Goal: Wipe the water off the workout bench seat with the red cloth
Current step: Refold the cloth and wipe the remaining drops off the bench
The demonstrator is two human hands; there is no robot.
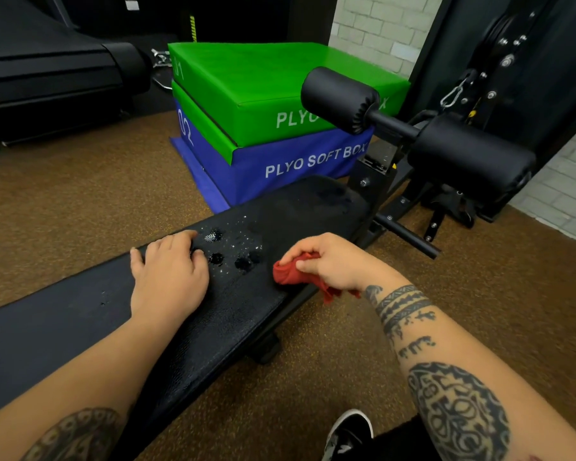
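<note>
A black padded workout bench seat (300, 207) runs from lower left to upper right. Water drops and small puddles (236, 247) glisten on its middle. My right hand (333, 261) grips a bunched red cloth (290, 272) and presses it on the seat's near edge, just right of the water. My left hand (170, 271) rests palm down on the pad, fingers spread, its fingertips touching the left side of the wet patch.
Two black roller pads (340, 98) on a steel frame stand beyond the seat's far end. A green plyo box (263, 81) sits stacked on a blue one (296, 168) behind the bench. A treadmill (47, 78) stands at far left. My shoe (350, 430) is on the brown rubber floor.
</note>
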